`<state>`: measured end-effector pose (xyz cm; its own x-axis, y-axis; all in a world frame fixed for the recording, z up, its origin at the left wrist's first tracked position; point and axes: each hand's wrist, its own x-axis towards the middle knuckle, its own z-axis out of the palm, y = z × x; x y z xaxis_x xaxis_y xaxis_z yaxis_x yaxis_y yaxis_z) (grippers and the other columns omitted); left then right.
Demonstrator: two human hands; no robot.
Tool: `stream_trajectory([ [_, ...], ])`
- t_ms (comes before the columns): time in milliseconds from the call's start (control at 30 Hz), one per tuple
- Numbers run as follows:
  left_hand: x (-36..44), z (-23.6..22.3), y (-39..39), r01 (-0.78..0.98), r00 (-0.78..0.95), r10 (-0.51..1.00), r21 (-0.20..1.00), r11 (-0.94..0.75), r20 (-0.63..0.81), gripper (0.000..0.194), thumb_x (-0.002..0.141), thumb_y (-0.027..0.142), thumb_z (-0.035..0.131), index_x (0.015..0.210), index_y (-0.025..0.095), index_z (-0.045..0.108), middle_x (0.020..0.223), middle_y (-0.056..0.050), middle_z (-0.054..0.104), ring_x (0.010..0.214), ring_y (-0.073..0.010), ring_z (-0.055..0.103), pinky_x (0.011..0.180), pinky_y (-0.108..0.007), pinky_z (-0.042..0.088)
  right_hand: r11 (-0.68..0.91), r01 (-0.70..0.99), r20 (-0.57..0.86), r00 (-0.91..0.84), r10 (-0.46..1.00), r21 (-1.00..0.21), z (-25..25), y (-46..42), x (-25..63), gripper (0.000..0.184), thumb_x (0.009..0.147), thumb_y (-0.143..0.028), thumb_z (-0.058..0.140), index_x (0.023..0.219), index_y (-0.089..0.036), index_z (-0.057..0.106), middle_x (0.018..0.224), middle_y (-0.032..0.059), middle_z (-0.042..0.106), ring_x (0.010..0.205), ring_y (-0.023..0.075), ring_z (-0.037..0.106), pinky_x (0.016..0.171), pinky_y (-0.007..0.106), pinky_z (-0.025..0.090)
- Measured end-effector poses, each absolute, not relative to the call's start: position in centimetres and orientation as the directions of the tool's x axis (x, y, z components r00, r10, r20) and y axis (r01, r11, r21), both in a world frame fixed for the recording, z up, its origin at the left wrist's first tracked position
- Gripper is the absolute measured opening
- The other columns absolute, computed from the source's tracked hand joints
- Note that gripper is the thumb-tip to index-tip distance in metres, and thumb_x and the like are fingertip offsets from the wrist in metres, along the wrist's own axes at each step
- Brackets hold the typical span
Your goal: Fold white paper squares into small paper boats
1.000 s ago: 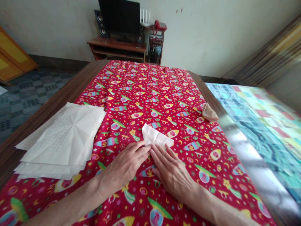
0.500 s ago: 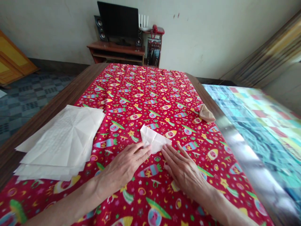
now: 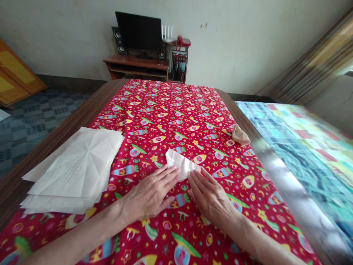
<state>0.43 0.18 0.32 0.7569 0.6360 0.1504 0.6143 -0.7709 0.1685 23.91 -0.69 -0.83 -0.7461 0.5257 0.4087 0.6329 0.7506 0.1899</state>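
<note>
A small folded piece of white paper [image 3: 182, 163] lies on the red patterned cloth [image 3: 165, 121] in front of me. My left hand [image 3: 156, 189] rests flat with its fingertips on the paper's near left part, the thumb apart from the fingers. On the near right corner lie the stretched fingertips of my right hand [image 3: 208, 189]. Both hands press from above without gripping, and they cover part of the paper's lower edge. Creases run across the part that shows.
To the left sits a stack of creased paper sheets [image 3: 74, 165]. A folded beige paper piece [image 3: 240, 135] is near the cloth's right edge. Beyond the table stand a monitor [image 3: 139, 35] on a desk and a red telephone [image 3: 182, 41]. A bed [image 3: 292, 147] adjoins on the right.
My left fingers have moved a little further onto the paper and lie flatter, with the thumb now spread away. The right hand stays at the paper's right corner. The view has tilted slightly.
</note>
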Motion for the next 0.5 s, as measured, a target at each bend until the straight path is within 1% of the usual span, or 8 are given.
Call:
stream_trajectory([
  [67, 0.9, 0.2, 0.8, 0.606, 0.769, 0.626, 0.165, -0.778, 0.129, 0.054, 0.095, 0.041, 0.04, 0.142, 0.014, 0.035, 0.15, -0.009, 0.034, 0.14, -0.021, 0.027, 0.117, -0.039, 0.02, 0.748, 0.636, 0.408, -0.744, 0.528, 0.192, -0.8, -0.7, 23.9, 0.032, 0.092, -0.017, 0.048, 0.118, -0.002, 0.059, 0.116, 0.0188, 0.065, 0.113, 0.0294, 0.058, 0.101, 0.048, 0.046],
  [133, 1.3, 0.1, 1.3, 0.607, 0.769, 0.627, 0.17, -0.777, 0.123, 0.054, 0.096, 0.044, 0.038, 0.142, 0.017, 0.034, 0.151, -0.008, 0.032, 0.141, -0.0207, 0.025, 0.117, -0.041, 0.018, 0.745, 0.64, 0.413, -0.74, 0.531, 0.189, -0.8, -0.7, 23.9, 0.031, 0.092, -0.016, 0.047, 0.117, -0.003, 0.059, 0.116, 0.018, 0.065, 0.112, 0.0293, 0.059, 0.101, 0.05, 0.045],
  [233, 1.7, -0.1, 1.7, 0.608, 0.765, 0.631, 0.179, -0.774, 0.131, 0.053, 0.095, 0.043, 0.039, 0.143, 0.019, 0.033, 0.152, -0.006, 0.03, 0.141, -0.0209, 0.023, 0.116, -0.042, 0.019, 0.739, 0.653, 0.42, -0.725, 0.546, 0.166, -0.8, -0.7, 23.9, 0.03, 0.093, -0.015, 0.044, 0.116, -0.005, 0.06, 0.115, 0.0164, 0.066, 0.111, 0.0289, 0.06, 0.1, 0.051, 0.045],
  [400, 0.7, -0.1, 0.9, 0.604, 0.769, 0.623, 0.16, -0.781, 0.144, 0.054, 0.094, 0.036, 0.043, 0.143, 0.017, 0.031, 0.152, -0.007, 0.031, 0.14, -0.022, 0.026, 0.116, -0.043, 0.018, 0.727, 0.686, 0.455, -0.66, 0.598, 0.039, -0.6, -0.6, 24.2, 0.026, 0.093, -0.014, 0.044, 0.113, -0.011, 0.062, 0.112, 0.0109, 0.068, 0.109, 0.0255, 0.061, 0.099, 0.049, 0.043],
  [467, 0.1, 0.0, 0.3, 0.612, 0.761, 0.632, 0.163, -0.774, 0.147, 0.052, 0.094, 0.034, 0.044, 0.142, 0.017, 0.034, 0.151, -0.007, 0.031, 0.139, -0.0225, 0.028, 0.115, -0.043, 0.021, 0.722, 0.692, 0.472, -0.632, 0.614, -0.013, -0.4, -0.3, 24.2, 0.023, 0.094, -0.015, 0.046, 0.108, -0.014, 0.063, 0.108, 0.0094, 0.069, 0.105, 0.0241, 0.062, 0.096, 0.046, 0.045],
  [500, -0.1, 0.0, 0.2, 0.615, 0.754, 0.638, 0.174, -0.769, 0.154, 0.049, 0.094, 0.033, 0.044, 0.14, 0.018, 0.037, 0.15, -0.007, 0.034, 0.138, -0.0224, 0.03, 0.114, -0.043, 0.023, 0.717, 0.695, 0.476, -0.617, 0.626, -0.042, -0.3, 0.0, 24.2, 0.021, 0.094, -0.017, 0.046, 0.105, -0.015, 0.064, 0.104, 0.0086, 0.07, 0.101, 0.0231, 0.063, 0.092, 0.043, 0.046],
])
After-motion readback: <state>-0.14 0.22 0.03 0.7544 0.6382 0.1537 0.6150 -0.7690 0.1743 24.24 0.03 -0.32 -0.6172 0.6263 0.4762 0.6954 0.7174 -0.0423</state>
